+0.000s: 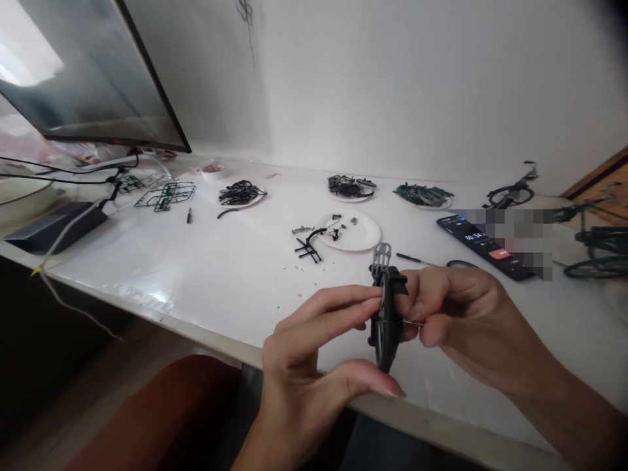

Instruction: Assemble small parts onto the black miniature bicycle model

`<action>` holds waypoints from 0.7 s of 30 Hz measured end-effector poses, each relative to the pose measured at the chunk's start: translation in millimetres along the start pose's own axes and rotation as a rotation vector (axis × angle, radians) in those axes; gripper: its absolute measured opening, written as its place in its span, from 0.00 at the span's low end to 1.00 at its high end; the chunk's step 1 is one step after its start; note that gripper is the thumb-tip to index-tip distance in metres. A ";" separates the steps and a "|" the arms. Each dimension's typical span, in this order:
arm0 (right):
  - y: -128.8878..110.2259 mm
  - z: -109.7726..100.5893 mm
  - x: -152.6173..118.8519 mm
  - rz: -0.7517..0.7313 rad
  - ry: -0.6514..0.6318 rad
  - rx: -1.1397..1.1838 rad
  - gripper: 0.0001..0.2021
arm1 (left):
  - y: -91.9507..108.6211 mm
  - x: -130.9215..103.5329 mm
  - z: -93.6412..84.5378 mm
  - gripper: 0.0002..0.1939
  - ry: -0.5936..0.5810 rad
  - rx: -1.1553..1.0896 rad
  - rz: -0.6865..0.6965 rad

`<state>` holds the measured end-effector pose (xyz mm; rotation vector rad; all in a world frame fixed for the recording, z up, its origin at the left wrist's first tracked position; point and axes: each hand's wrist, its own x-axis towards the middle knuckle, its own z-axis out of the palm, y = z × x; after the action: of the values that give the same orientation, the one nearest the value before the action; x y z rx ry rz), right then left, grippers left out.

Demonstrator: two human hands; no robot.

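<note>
Above the table's front edge, my left hand (314, 360) grips a partly built black model bicycle (386, 327), its thumb below and fingers along the left side. The wheel is seen almost edge-on, and a grey slotted rack (381, 258) sticks up at the top. On the other side, my right hand (461, 314) is closed, with thumb and finger pinching a thin metal rod (413, 322) against the model. The rod's ends and some of the right fingertips are hidden. Behind lie a white plate (366, 229) with small parts and a black parts frame (308, 250).
Plates of black parts (241, 193) and green parts (422, 195) stand along the wall. A phone (483, 245), a screwdriver (408, 258) and model bicycles (513, 190) are at the right. Green sprues (165, 195) and a monitor (93, 72) occupy the left.
</note>
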<state>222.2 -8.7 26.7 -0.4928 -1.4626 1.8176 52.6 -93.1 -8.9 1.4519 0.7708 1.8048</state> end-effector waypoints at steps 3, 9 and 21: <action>1.9 7.9 -0.6 0.082 -0.004 0.095 0.06 | -3.0 -0.6 0.5 0.21 0.054 0.013 0.023; 5.4 9.9 -2.3 0.094 0.032 0.049 0.09 | -7.7 6.6 -0.5 0.23 0.081 0.054 0.064; -38.2 -33.8 15.1 -0.469 0.543 -0.657 0.08 | -9.3 104.9 37.4 0.11 -0.102 -0.073 -0.277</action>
<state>247.4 28.0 55.9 -0.8032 -1.5802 0.7334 75.8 -1.8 51.2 1.3087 0.8030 1.5229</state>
